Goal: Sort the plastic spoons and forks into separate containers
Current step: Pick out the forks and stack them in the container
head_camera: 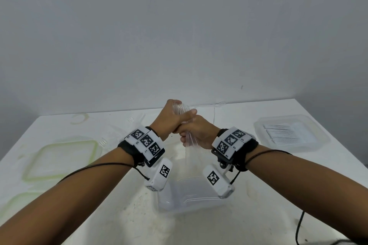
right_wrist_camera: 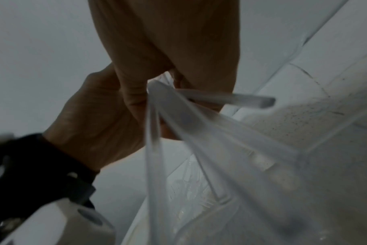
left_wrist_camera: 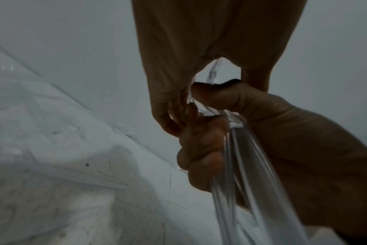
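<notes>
Both hands meet above the middle of the table on one bundle of clear plastic cutlery (head_camera: 182, 108); spoons or forks, I cannot tell. My left hand (head_camera: 171, 119) grips the bundle's upper ends. Just below it, my right hand (head_camera: 196, 131) curls round the handles (head_camera: 190, 145), which hang down and fan out. The left wrist view shows the right hand (left_wrist_camera: 283, 132) wrapped round the handles (left_wrist_camera: 241, 165). In the right wrist view the handles (right_wrist_camera: 189, 119) spread toward the lens. A clear container (head_camera: 179, 203) stands directly under the hands.
A second clear container (head_camera: 258, 125) at the right holds cutlery (head_camera: 288, 131) laid in rows. Two green-rimmed lids (head_camera: 61, 157) (head_camera: 18, 203) lie at the left. Loose clear pieces (head_camera: 130, 119) (head_camera: 103, 141) lie on the white table. A black cable (head_camera: 298, 228) runs at the near right.
</notes>
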{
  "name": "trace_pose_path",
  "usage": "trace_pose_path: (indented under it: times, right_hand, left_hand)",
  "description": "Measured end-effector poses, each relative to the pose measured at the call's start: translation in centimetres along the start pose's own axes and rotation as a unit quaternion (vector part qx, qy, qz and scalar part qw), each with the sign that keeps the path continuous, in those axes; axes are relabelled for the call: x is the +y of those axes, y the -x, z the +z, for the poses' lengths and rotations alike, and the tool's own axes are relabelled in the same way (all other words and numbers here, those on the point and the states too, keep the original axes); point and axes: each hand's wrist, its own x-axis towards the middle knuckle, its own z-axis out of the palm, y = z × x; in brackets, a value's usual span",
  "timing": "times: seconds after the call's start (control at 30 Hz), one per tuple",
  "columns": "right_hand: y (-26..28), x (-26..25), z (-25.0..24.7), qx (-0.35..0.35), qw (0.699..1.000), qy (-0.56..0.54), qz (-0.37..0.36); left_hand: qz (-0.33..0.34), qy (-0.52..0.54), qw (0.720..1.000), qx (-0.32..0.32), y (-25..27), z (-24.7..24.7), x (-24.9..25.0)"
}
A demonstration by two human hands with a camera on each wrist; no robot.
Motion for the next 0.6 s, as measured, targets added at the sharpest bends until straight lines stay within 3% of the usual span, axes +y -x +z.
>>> trace_pose_path:
  times: [0.1,0.23,0.4,0.6]
  right_hand:
    - [-0.1,0.6,0.3,0.012,0.999,0.03,-0.007]
    - [0.1,0.9,0.8,0.0,1.0,0.005,-0.017]
    - [0.1,0.9,0.6,0.0,1.0,0.021,0.001]
    - [0.4,0.6,-0.4,-0.073,0.997,-0.026,0.028]
  left_hand:
    - [-0.046,-0.039,0.997,0.051,-0.1,0.0,-0.2]
    - [-0.058,-0.026,0.99,0.129,-0.4,-0.1,-0.1]
    - [-0.053,-0.016,0.992,0.118,-0.2,0.0,-0.4]
    - [-0.05,-0.018,0.994,0.094,-0.3,-1.2,-1.0]
